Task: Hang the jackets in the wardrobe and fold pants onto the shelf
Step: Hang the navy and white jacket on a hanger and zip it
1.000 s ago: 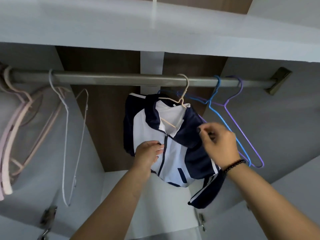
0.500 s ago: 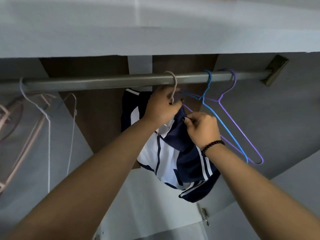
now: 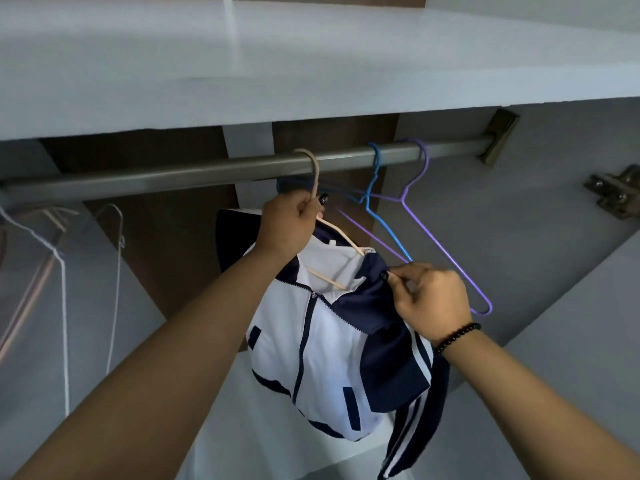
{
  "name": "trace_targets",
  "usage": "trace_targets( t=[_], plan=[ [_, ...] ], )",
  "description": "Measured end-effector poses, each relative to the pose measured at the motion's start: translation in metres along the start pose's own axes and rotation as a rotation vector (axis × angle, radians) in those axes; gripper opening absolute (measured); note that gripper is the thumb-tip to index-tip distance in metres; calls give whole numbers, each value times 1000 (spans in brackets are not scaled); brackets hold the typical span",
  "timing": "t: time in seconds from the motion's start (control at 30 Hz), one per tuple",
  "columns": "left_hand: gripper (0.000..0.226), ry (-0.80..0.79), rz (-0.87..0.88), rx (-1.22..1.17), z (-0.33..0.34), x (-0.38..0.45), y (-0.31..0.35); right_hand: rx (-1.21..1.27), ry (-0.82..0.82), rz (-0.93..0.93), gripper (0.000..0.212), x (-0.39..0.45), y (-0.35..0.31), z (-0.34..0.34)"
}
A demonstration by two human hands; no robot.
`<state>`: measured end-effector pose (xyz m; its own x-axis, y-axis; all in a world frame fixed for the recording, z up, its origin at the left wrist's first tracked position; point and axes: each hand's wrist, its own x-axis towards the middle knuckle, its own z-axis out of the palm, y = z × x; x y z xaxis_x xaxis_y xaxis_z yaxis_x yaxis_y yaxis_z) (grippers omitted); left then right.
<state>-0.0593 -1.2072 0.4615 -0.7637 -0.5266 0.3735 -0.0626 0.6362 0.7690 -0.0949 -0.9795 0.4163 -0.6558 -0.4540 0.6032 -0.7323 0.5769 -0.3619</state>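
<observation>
- Left hand (image 3: 289,221): we see its fingers curled round the neck of the beige hanger (image 3: 313,174), just below the hook.
- Right hand (image 3: 429,294): at 4 o'clock from the left hand, we see it pinching the navy collar of the jacket (image 3: 332,344) between thumb and fingertips; a beaded bracelet (image 3: 457,336) circles the wrist.
- The navy-and-white jacket hangs on the beige hanger, at 6 o'clock below the rail (image 3: 207,173).
- At 3 o'clock along the rail we note a blue hanger (image 3: 375,202) and a purple hanger (image 3: 446,247), both bare.
- At 9 o'clock, white wire hangers (image 3: 64,306) hang.
</observation>
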Motion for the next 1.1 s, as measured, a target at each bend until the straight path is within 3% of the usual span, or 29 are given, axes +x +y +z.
trace_targets(
  t=[0.13, 0.2, 0.3, 0.37, 0.5, 0.6, 0.97, 1.1],
  plan=[
    [26, 31, -10, -53, 4, -6, -5, 49, -25, -18, 17, -17, 4, 0],
    [22, 45, 6, -31, 6, -11, -9, 135, -77, 75, 17, -20, 0, 3],
    [23, 31, -28, -100, 12, -23, -6, 217, -288, 277, 24, -23, -2, 11],
    [32, 12, -66, -152, 17, -30, -3, 130, -357, 247, 10, -30, 2, 17],
    [37, -12, -101, -202, 19, -31, -3, -37, -225, 205, 28, -72, 9, 32],
    [33, -37, -95, -155, 18, -27, -5, -20, -189, 200, 49, -104, 2, 38],
    [41, -56, -89, -190, 23, -25, -6, 109, -181, 176, 49, -147, 19, 50],
    [45, -62, -107, -205, 26, -25, -9, 80, -397, 253, 39, -142, 20, 60]
  ],
)
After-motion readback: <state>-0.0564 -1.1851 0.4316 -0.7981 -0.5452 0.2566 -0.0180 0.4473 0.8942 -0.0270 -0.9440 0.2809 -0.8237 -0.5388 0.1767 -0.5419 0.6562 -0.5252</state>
